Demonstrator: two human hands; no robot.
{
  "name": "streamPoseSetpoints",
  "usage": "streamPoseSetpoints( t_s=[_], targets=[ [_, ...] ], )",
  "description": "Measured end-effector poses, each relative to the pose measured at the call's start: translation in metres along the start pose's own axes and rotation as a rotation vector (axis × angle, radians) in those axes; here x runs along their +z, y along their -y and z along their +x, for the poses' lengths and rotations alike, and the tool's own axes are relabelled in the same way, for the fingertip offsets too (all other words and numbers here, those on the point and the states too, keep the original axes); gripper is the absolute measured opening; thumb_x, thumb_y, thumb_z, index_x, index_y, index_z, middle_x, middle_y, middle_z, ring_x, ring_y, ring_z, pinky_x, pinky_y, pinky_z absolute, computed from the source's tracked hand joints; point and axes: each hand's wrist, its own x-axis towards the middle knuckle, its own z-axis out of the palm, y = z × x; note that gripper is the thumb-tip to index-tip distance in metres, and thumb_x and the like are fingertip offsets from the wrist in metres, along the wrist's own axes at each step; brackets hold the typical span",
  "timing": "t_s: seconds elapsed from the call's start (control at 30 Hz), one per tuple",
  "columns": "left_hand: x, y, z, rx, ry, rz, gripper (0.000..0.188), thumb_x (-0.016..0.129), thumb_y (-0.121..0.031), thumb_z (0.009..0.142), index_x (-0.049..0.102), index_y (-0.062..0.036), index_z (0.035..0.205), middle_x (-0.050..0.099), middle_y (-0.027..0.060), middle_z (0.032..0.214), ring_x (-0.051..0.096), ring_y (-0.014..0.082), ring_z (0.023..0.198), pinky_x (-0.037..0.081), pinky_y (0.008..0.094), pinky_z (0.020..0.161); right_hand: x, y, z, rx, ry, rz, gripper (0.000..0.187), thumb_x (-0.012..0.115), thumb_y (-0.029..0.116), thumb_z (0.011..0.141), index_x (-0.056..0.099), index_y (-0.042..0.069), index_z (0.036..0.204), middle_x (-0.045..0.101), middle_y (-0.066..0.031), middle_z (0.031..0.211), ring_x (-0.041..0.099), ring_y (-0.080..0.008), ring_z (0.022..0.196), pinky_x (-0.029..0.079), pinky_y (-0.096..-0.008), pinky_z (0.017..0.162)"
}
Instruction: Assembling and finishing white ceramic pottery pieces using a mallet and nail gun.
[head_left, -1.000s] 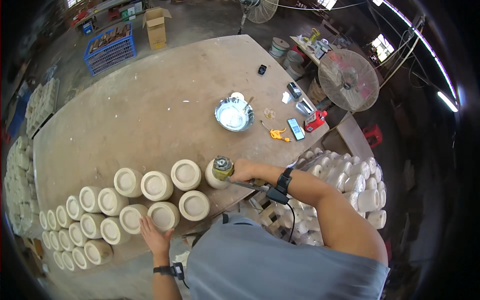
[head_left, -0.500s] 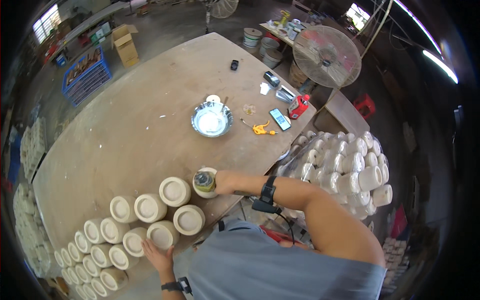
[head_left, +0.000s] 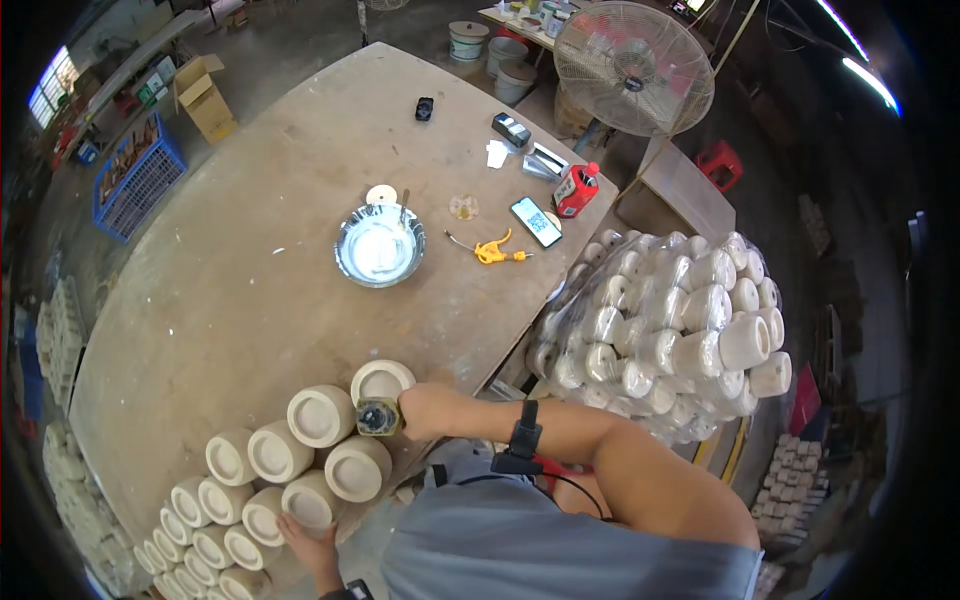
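Observation:
My right hand is closed around a tool with a dark round top and a yellowish, squarish body; its exact kind I cannot make out. The tool hangs over the near edge of the rightmost pale round block, beside another block. That rightmost block, like the others, has a round recess in its top. My left hand lies with fingers apart against the side of a block in the near row. Several such blocks stand in rows toward the lower left.
On the brown table are a metal bowl of white stuff, a yellow air blow gun, a phone and a red bottle. Plastic-wrapped pale blocks are stacked at right. Behind stands a large fan.
The tool in my right hand has moved off the recess of the rightmost block to its near edge. The view has shifted; my left hand stays by the same block.

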Motion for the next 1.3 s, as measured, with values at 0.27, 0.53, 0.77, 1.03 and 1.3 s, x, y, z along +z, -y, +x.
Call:
streamPoseSetpoints(
  t_s=[0.27,0.53,0.77,1.03,1.3],
  targets=[
    [-0.023,-0.019,-0.008,-0.07,0.101,0.046,0.118,0.096,-0.028,0.061,0.032,0.0067,0.153,0.032,0.0306,0.159,0.028,0.0453,0.149,0.026,0.0487,0.124,0.02,-0.024,0.0,-0.054,-0.028,0.057,0.035,0.073,0.028,0.074,0.076,0.001,0.095,0.073,-0.0256,0.092,0.072,-0.0412,0.091,0.057,-0.0496,0.083],
    [-0.022,-0.045,0.007,-0.152,0.131,0.093,0.115,0.093,-0.036,0.067,0.032,0.0076,0.153,0.03,0.0277,0.161,0.025,0.0423,0.151,0.026,0.0457,0.125,0.045,-0.122,-0.023,-0.056,-0.344,0.57,0.054,0.084,0.03,0.079,0.066,-0.004,0.116,0.075,-0.0174,0.101,0.074,-0.0297,0.082,0.057,-0.042,0.074],
    [-0.028,-0.045,0.003,-0.2,0.154,0.116,0.114,0.093,-0.036,0.068,0.032,0.0085,0.153,0.03,0.026,0.162,0.025,0.042,0.152,0.026,0.0445,0.125,0.039,-0.125,-0.058,0.19,-0.312,0.873,0.035,0.079,0.012,0.083,0.066,-0.003,0.112,0.069,-0.0067,0.083,0.061,-0.012,0.059,0.049,-0.0294,0.054],
    [-0.026,-0.045,0.002,-0.176,0.131,0.127,0.113,0.092,-0.034,0.068,0.031,0.0079,0.154,0.03,0.0264,0.162,0.025,0.0426,0.151,0.027,0.0461,0.124,0.051,-0.132,-0.061,0.225,-0.33,0.669,0.026,0.076,0.005,0.087,0.064,-0.002,0.109,0.065,-0.0042,0.077,0.056,-0.0104,0.051,0.045,-0.0287,0.047],
    [-0.026,-0.046,0.001,-0.201,0.126,0.11,0.114,0.093,-0.032,0.067,0.031,0.007,0.154,0.03,0.025,0.162,0.025,0.0409,0.152,0.027,0.0451,0.124,0.022,-0.088,-0.06,-0.051,-0.307,0.613,0.035,0.079,0.018,0.082,0.072,-0.003,0.109,0.077,-0.0146,0.1,0.074,-0.0243,0.094,0.057,-0.0365,0.086]
  ],
)
